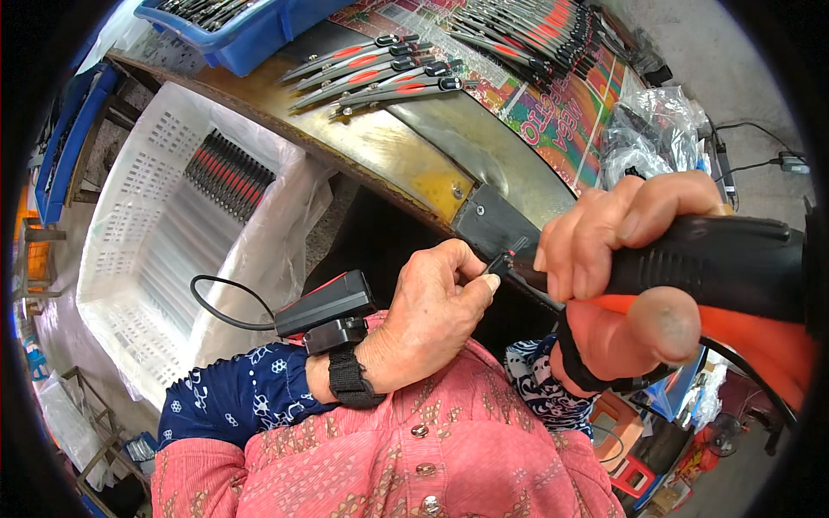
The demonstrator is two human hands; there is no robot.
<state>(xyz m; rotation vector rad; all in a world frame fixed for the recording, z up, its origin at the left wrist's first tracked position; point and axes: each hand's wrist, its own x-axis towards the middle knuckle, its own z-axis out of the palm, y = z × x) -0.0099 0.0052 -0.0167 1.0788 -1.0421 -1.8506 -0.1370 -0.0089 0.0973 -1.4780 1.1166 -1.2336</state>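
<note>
Your right hand is clamped on a black and orange power tool, its tip meeting a small dark part that your left hand's fingers pinch shut, close to your chest at the desk edge. As for progress, a few red-handled tools lie in a row on the desk, more sit farther back, and a bundle already rests in the white crate. So some look finished, though how many remain is unclear.

both hands clenched, close at chest
</note>
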